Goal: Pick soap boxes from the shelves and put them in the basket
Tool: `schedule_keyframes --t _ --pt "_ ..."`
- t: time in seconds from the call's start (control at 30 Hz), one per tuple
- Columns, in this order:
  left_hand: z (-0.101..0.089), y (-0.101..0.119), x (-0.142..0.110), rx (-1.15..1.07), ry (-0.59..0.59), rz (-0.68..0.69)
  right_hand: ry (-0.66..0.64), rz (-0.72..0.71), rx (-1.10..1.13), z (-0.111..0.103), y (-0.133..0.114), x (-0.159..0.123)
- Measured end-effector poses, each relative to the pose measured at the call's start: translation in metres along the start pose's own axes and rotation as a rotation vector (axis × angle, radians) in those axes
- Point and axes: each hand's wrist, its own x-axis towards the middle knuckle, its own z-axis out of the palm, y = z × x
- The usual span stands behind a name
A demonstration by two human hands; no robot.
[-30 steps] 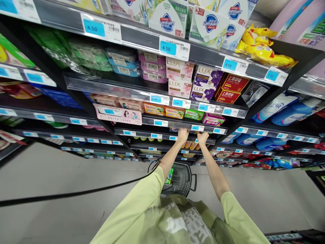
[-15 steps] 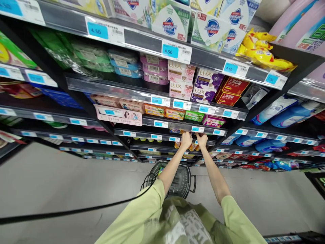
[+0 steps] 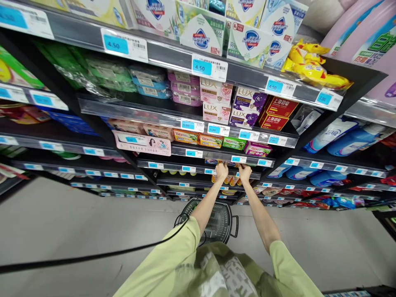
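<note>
My left hand (image 3: 221, 171) and my right hand (image 3: 244, 172) reach side by side to a low shelf, fingers curled at its front. Between them shows a small blue packet (image 3: 232, 163), which both hands seem to grip at its sides; the fingertips are partly hidden. Left of my left hand lies another blue packet (image 3: 212, 161) on the same shelf. Orange containers (image 3: 234, 180) stand on the shelf below, partly behind my hands. On the floor under my forearms is a dark shopping basket (image 3: 220, 218).
Above my hands, a shelf edge with price tags (image 3: 239, 159) juts out, with boxed soaps (image 3: 210, 140) over it. LUX boxes (image 3: 246, 108) and Safeguard boxes (image 3: 247, 41) fill higher shelves. A black cable (image 3: 123, 251) runs from the left to the basket.
My hands are slightly farther apart, and more of the blue packet shows between them. The view has shifted a little. The green item seen in the basket earlier is now mostly out of sight.
</note>
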Motion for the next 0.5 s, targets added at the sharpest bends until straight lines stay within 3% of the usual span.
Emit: schedule_keyframes --t 0.5 --pt "-0.0072 -0.0100 -0.0056 -0.027 0.057 0.044 0.000 -0.025 0.042 -0.0063 0.0003 -0.0070"
